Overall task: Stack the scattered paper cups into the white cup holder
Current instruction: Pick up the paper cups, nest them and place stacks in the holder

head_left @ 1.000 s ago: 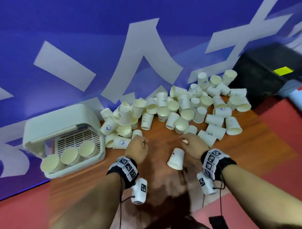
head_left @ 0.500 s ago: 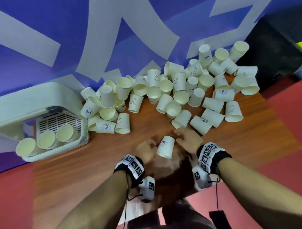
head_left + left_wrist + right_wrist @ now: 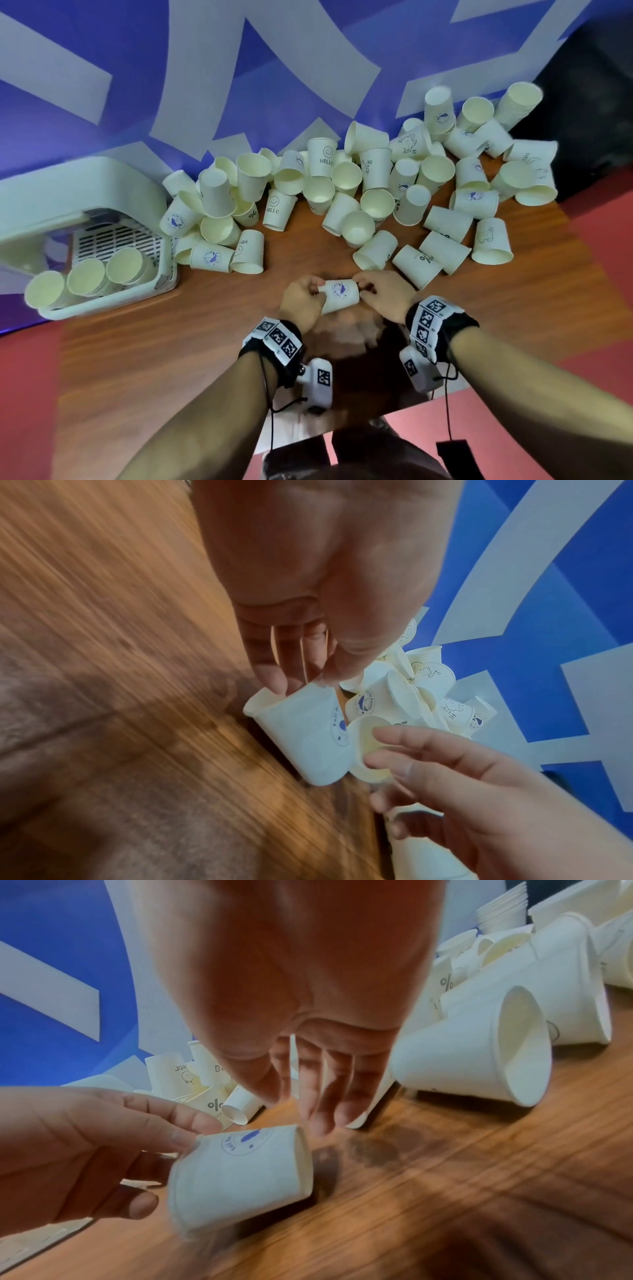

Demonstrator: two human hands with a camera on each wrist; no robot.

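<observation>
Wood-grain table [image 3: 171, 342] is carrying most of the loose paper cups [image 3: 376, 164], while only three stacks [image 3: 87, 275] are sitting in the white cup holder [image 3: 85, 185]. Left hand [image 3: 301, 305] and right hand [image 3: 383, 298] are pinching one whale-logo cup [image 3: 340, 295] by its ends, well apart from the holder.

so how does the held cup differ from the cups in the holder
The held paper cup is single, held between the left hand and right hand; the stacked cups lie nested in the white cup holder. Its blue logo faces up; their mouths face outward. All are white paper.
</observation>
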